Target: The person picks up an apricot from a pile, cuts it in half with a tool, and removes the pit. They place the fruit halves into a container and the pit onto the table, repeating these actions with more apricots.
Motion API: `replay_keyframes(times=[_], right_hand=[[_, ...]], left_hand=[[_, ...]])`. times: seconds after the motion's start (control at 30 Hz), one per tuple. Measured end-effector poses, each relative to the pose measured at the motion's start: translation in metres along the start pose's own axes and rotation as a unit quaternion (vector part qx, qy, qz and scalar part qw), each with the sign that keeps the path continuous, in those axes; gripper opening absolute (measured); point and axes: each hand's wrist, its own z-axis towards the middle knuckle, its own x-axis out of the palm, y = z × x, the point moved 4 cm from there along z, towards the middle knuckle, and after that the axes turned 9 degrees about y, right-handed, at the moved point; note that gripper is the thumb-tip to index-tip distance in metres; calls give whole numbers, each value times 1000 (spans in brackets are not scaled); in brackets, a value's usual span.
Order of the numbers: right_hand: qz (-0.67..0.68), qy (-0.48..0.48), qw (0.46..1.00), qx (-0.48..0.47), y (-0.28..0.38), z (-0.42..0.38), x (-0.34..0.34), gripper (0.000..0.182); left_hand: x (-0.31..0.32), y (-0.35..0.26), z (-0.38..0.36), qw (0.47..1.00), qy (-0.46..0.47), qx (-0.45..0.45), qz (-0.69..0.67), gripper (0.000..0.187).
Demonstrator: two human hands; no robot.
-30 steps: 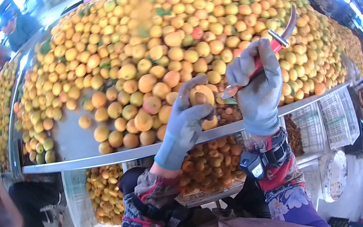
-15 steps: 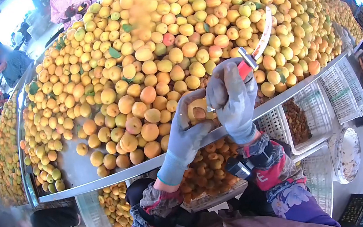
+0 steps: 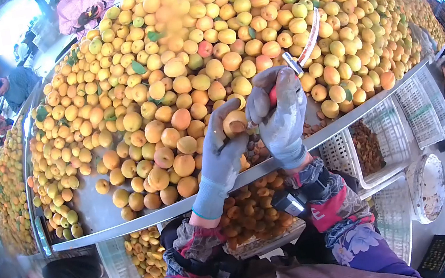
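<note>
My left hand [image 3: 221, 153], in a grey glove with a blue-green cuff, is closed around an apricot [image 3: 233, 118]. The fruit's cut face, with a brown patch, is turned toward my right hand. Close beside it, my gloved right hand [image 3: 282, 121] is wrapped around a red-handled knife [image 3: 310, 40]. Its curved, pale blade points up and away over the fruit pile, past a metal collar. The lower end of the handle is hidden in my fingers. Both hands are just above the near metal edge of the table [image 3: 175, 209], in front of heaped apricots [image 3: 179, 85].
Below the edge, a crate of split apricots [image 3: 258, 215] stands between my arms. Another white crate [image 3: 116, 266] with apricot halves is at left. On the right, a white crate [image 3: 347, 151] holds brown pits. Other people [image 3: 85, 9] stand across the table; one sits at lower left.
My left hand has raised the apricot slightly and moved it a little left. My right hand has shifted left with the knife, and the blade has moved left too.
</note>
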Motion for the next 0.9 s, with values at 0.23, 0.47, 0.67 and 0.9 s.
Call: replay_keyframes(times=[0.23, 0.47, 0.67, 0.9], right_hand=[[-45, -7, 999, 4, 11, -3, -1, 28], [-112, 22, 993, -42, 14, -9, 7, 28], [4, 16, 1000, -21, 6, -6, 2, 38], [102, -73, 988, 92, 0, -7, -11, 45]], left_hand=[[8, 10, -5, 990, 37, -16, -135, 58], [14, 10, -8, 998, 29, 7, -53, 57], [23, 1, -10, 996, 18, 2, -82, 62], [16, 14, -6, 995, 27, 70, 70, 70]])
